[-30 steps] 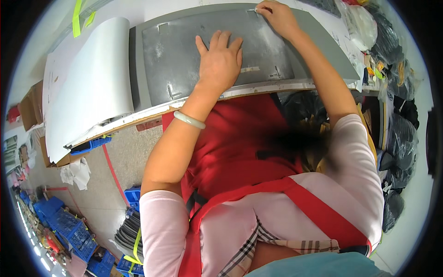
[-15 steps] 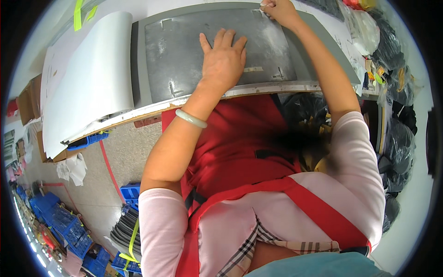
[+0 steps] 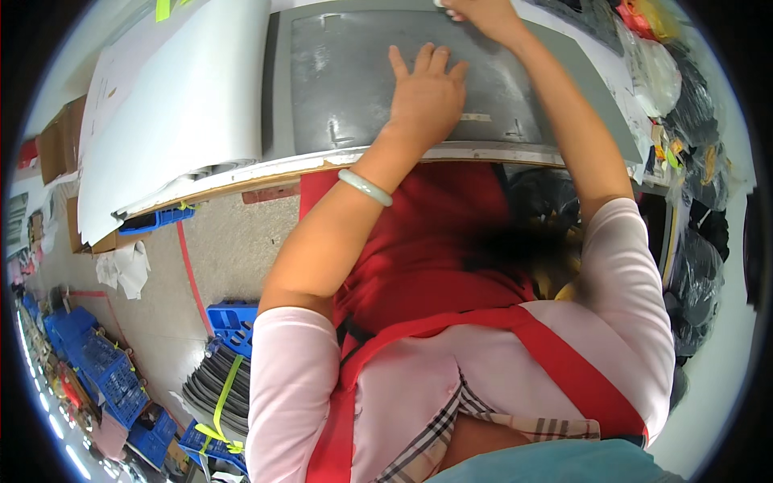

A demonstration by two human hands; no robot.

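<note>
a dark grey panel (image 3: 354, 76) lies flat on the counter (image 3: 338, 157), on top of a lighter grey sheet (image 3: 280, 133), its near edge close to the front of the counter. the left hand (image 3: 428, 97) rests palm down on the panel, fingers spread apart, its grip clamped on nothing. the right hand (image 3: 483, 18) is at the far edge, finger and thumb pinched together on a small white thing (image 3: 439, 3) that is partly cut off by the top of the view. to the left, a large white sheet (image 3: 193, 88) curls over on itself. the panel looks thin, stiff and fairly light, though its true weight cannot be told; the pale scuffs suggest a worn, smooth face that may slide on the sheet beneath, so a spread palm near the middle should steady it. for lifting, the outer edges seem the best hold, one hand on each short side, keeping clear of the corner slots and the pale tape strip (image 3: 475, 117).
</note>
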